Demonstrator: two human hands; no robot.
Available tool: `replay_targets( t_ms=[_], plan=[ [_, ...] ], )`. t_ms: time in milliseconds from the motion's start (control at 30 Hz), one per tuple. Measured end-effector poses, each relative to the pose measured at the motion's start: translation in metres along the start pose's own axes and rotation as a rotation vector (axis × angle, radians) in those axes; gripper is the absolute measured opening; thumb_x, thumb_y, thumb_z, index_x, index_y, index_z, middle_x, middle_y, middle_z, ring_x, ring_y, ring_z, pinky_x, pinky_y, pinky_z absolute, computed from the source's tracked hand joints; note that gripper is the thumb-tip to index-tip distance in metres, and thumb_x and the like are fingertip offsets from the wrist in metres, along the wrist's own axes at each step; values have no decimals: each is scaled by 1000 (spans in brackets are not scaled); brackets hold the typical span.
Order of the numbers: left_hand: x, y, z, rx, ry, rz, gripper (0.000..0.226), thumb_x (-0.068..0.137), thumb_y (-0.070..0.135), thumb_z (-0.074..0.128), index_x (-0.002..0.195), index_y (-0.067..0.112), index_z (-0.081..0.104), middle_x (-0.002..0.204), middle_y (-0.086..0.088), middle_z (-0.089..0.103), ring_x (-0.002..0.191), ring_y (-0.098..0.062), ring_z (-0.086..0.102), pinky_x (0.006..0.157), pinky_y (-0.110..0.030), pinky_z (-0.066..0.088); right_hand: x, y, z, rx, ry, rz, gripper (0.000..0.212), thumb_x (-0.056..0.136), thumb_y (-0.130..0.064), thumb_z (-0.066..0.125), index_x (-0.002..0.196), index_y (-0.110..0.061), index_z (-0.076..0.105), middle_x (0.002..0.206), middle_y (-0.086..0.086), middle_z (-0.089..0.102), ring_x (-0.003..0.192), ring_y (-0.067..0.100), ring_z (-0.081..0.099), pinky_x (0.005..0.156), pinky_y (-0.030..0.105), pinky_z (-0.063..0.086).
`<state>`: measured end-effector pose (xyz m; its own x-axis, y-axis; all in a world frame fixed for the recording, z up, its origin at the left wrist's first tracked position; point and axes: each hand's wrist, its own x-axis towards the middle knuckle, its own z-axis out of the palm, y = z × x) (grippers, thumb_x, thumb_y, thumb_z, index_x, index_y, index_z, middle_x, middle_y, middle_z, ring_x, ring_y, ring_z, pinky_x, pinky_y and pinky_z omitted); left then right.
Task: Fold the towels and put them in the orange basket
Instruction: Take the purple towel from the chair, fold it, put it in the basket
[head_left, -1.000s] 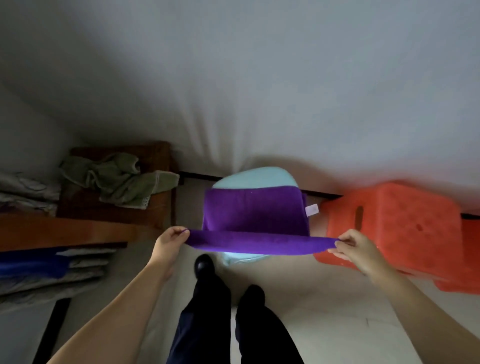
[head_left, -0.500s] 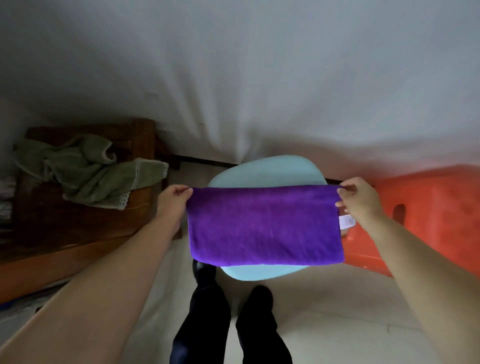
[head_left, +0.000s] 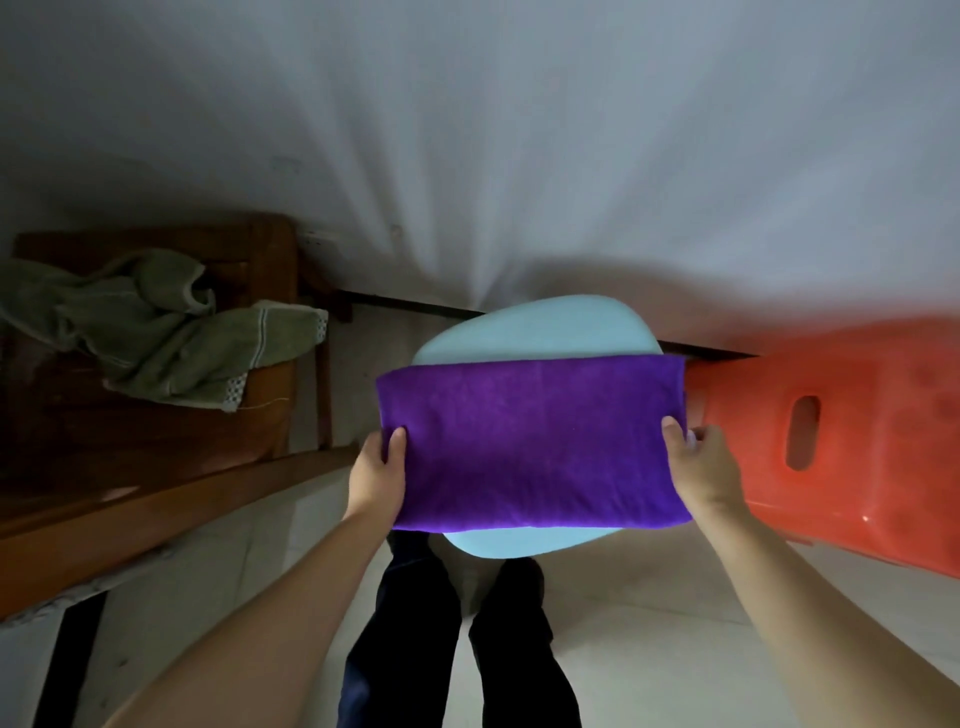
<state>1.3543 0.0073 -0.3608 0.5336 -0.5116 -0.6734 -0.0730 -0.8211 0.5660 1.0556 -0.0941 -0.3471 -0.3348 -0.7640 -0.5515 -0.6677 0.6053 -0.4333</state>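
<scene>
A purple towel (head_left: 530, 441), folded into a wide strip, lies flat on a light blue stool seat (head_left: 540, 332). My left hand (head_left: 376, 470) grips its left edge, thumb on top. At the opposite side my right hand (head_left: 701, 467) pinches the right edge near a small white label. The orange basket (head_left: 857, 431) stands directly to the right of the stool, its side with an oval handle hole facing me. A crumpled green towel (head_left: 156, 332) lies on a wooden chair at the left.
The wooden chair (head_left: 260, 415) and a wooden beam fill the left side. A white wall runs behind the stool. My legs and dark shoes (head_left: 467, 571) stand on pale floor tiles just below the stool.
The lifted front half of the purple towel was carried over and laid down, making a folded strip. Both hands then slid from the far corners to the side edges.
</scene>
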Motion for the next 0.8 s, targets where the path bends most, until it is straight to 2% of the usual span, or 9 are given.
replay_targets(
  t_ms=[33, 100, 200, 367, 467, 533, 633, 733, 800],
  plan=[
    [-2, 6, 0, 25, 35, 55, 29, 100, 35, 37, 96, 11, 52, 82, 0, 57, 83, -23, 57, 65, -29, 38, 0, 0, 2, -15, -13, -16, 38, 96, -32, 48, 109, 3, 52, 102, 22, 61, 101, 39, 57, 73, 31, 31],
    [-4, 22, 1, 15, 77, 129, 32, 101, 34, 34, 91, 9, 50, 75, 1, 54, 71, -20, 53, 55, -27, 38, 0, -4, -2, -20, 13, -81, 31, 97, -26, 46, 106, 3, 52, 93, 21, 58, 97, 41, 57, 71, 32, 32],
    [6, 42, 4, 32, 125, 188, 33, 101, 36, 33, 90, 9, 47, 73, -1, 52, 61, -16, 50, 51, -27, 38, 5, -2, -15, -9, 108, -130, 23, 98, -22, 44, 95, 0, 49, 81, 15, 51, 88, 42, 57, 67, 33, 30],
    [19, 48, 16, 207, 115, 129, 32, 99, 41, 39, 94, 10, 46, 72, 3, 50, 65, -19, 51, 57, -29, 37, 5, 16, -25, -83, 105, -149, 18, 98, -22, 45, 87, -8, 42, 73, 10, 48, 81, 40, 55, 64, 32, 27],
    [16, 45, 16, 218, 90, 108, 33, 99, 43, 38, 97, 12, 47, 74, 3, 51, 62, -14, 51, 54, -28, 38, -6, 8, -22, -19, 158, -216, 15, 97, -19, 47, 91, -6, 47, 63, 0, 43, 68, 29, 46, 61, 30, 22],
    [13, 39, 9, 220, 42, 130, 35, 99, 44, 35, 102, 12, 48, 82, 0, 56, 70, -19, 56, 58, -29, 42, -19, -11, -17, 64, 170, -283, 6, 96, -16, 49, 92, -11, 48, 62, -4, 44, 59, 24, 44, 59, 28, 24],
    [13, 31, -3, 124, -63, 83, 38, 99, 46, 30, 101, 16, 52, 92, -5, 59, 85, -24, 59, 71, -34, 45, -45, -54, -2, 135, 83, -389, 5, 94, -14, 51, 97, -16, 48, 64, -10, 49, 57, 6, 47, 59, 26, 29],
    [13, 37, -16, -119, -138, -81, 50, 101, 47, 23, 89, 17, 61, 84, -5, 63, 81, -23, 60, 73, -33, 48, -75, -99, 27, 108, -56, -513, 8, 94, -16, 50, 102, -14, 48, 62, -8, 52, 53, 7, 50, 49, 22, 32],
    [13, 44, -22, -253, -178, -158, 53, 101, 49, 21, 86, 18, 62, 85, -6, 65, 81, -22, 62, 70, -33, 50, -91, -125, 56, 82, -127, -580, 15, 94, -16, 50, 106, -8, 49, 69, -4, 60, 59, 14, 58, 53, 18, 36]
  ],
)
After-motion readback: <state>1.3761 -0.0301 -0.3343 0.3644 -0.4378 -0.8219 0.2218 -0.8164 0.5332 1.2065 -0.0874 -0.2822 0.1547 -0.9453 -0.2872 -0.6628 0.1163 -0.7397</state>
